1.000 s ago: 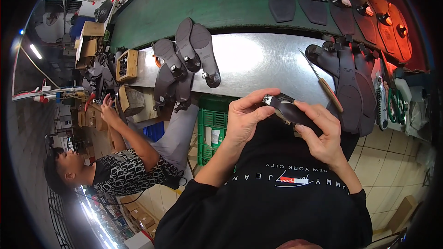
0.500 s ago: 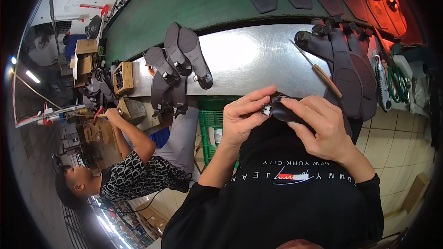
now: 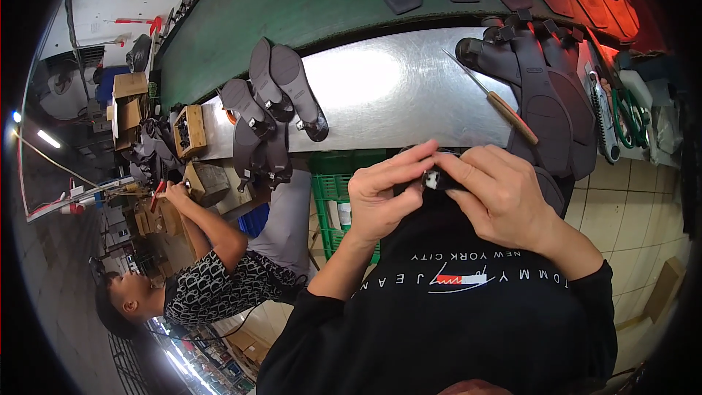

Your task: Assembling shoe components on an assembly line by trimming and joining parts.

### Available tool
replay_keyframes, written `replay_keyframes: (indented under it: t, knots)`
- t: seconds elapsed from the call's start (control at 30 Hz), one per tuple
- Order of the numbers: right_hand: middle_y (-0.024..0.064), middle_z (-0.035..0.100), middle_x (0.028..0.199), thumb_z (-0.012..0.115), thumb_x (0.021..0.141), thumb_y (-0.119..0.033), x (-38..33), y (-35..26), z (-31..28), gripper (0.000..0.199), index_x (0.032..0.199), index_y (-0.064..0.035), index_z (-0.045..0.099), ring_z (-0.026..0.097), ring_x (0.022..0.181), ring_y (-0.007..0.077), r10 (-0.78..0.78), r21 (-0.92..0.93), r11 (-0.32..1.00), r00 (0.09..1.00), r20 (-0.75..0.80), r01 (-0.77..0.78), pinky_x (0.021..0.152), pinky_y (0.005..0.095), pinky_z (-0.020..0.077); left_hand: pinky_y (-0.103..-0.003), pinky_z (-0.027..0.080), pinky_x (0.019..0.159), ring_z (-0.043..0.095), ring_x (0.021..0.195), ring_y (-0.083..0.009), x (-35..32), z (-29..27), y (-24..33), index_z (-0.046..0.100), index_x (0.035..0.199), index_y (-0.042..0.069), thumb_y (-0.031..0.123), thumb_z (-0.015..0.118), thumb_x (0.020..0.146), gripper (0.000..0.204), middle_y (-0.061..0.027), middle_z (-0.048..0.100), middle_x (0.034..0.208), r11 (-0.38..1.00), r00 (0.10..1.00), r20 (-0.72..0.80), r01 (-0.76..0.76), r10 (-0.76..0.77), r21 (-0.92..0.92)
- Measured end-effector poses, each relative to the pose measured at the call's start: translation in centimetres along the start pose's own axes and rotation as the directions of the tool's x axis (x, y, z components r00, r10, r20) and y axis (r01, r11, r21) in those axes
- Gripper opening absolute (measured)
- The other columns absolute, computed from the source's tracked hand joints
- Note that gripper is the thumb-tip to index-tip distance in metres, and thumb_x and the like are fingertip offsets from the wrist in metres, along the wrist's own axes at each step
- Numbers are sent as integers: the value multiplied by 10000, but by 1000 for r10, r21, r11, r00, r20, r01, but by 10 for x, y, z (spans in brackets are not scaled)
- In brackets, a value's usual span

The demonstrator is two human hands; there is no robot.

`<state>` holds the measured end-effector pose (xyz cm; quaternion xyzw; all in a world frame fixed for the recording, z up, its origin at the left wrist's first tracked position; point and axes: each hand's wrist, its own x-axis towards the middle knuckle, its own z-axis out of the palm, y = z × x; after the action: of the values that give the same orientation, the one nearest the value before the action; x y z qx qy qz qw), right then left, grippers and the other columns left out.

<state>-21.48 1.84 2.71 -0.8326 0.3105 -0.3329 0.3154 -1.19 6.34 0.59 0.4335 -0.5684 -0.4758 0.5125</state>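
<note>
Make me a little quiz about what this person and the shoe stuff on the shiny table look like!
1. True or false: both hands, left hand and right hand, hold one small dark shoe part.
2. What lies on the metal table beside the right-hand pile of dark shoes? A) wooden-handled tool B) banana C) cup
3. What colour is the crate under the table?

Key: 1 true; 2 A; 3 green.
</note>
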Motion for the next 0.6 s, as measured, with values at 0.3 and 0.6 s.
replay_keyframes:
  t: [0.3,0.6]
  knots:
    - [113,628,850,654,743,-40,-6,24,8,261,1004,-53,638,620,752,272,214,355,907,974,77,-227,640,338,479,-260,564,772,579,1090,-187,-2,2,0,515,1298,33,-90,374,867,469,-126,472,1373,840,885,24,450,-465,-303]
    - [103,587,828,672,704,-26,-4,21,10,179,880,-61,682,593,734,264,108,131,985,992,63,-116,632,330,464,-228,565,673,622,976,-153,0,12,0,544,1268,30,-109,475,827,467,-143,541,1294,863,891,-73,410,-448,-295]
